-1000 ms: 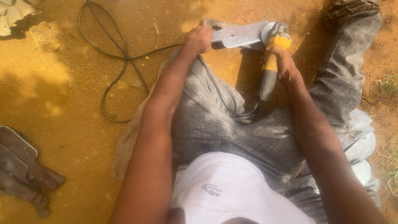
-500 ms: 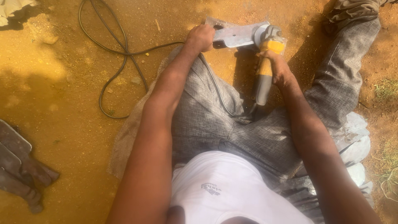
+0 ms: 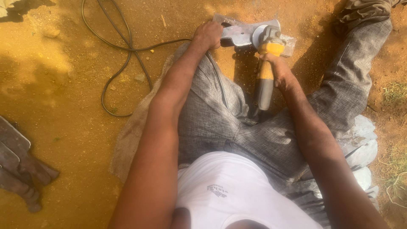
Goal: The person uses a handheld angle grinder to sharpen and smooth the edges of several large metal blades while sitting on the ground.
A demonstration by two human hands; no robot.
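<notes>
Seated person viewed from above, legs spread on sandy orange ground, working a flat grey metal blade (image 3: pixel 237 34) with a yellow-bodied angle grinder (image 3: pixel 266 63).

Left hand (image 3: pixel 207 34): fingers curled shut over the near end of the metal blade, pressing it down to the ground. The blade runs from this hand toward the right hand, its far end passing beneath the grinder's head.

Right hand (image 3: pixel 283 76): wrapped closed round the grinder's body, just behind the yellow section. The round guard and disc sit on top of the blade, between the two hands; the grey rear of the tool points back toward the person's lap.

A black power cord (image 3: pixel 123 55) leaves the tool, passes over the left thigh and loops on the ground outward of the left arm. Further out on that side lie several dark metal pieces (image 3: pixel 21 169). A pile of similar grey blades (image 3: pixel 360 148) lies under and outward of the right arm, beside the right leg.

Step in hand, as judged: grinding the blade's face or edge — disc on metal, workpiece pinned. A next pass would call for a firm left-hand hold clear of the disc and a steady right-hand angle; sparks are not visible, so whether the disc is spinning cannot be told.
</notes>
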